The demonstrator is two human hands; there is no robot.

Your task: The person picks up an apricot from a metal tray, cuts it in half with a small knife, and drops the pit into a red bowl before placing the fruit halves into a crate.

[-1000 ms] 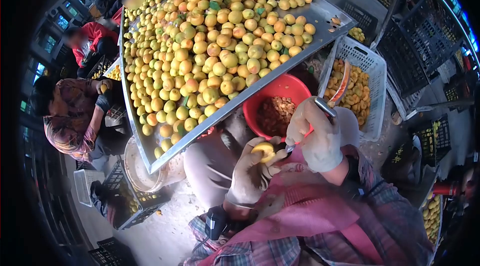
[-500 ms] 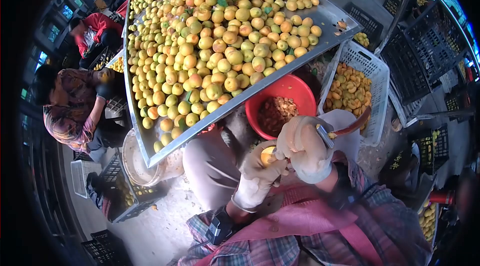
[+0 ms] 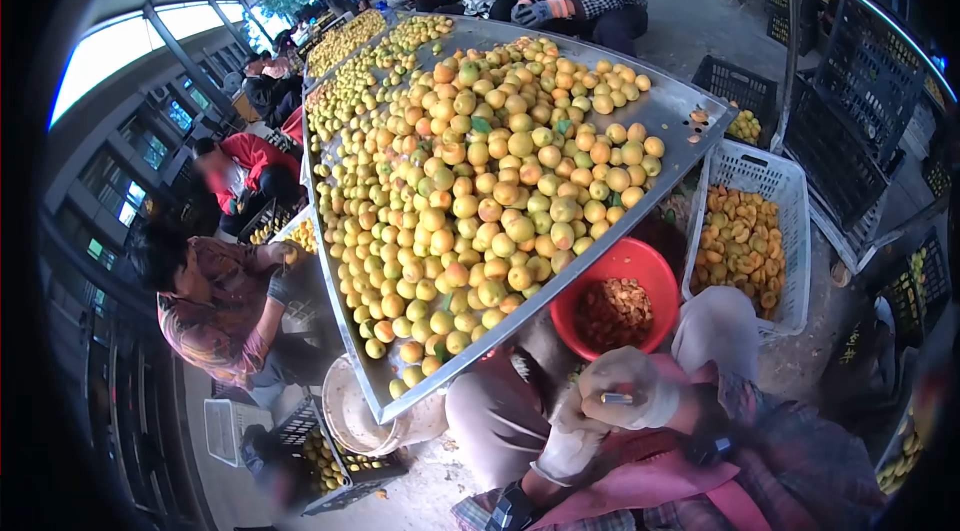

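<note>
Head view: the two gloved hands meet low over the lap, the right hand lying on top of the left hand, both just on the person's side of the red bowl and below the tabletop edge with its heaped fruit. The right fingers are curled tight round a knife, whose metal end lies crosswise, pointing toward the left hand. The left fingers are tucked under the right hand, so I cannot tell how far they close or what they hold.
</note>
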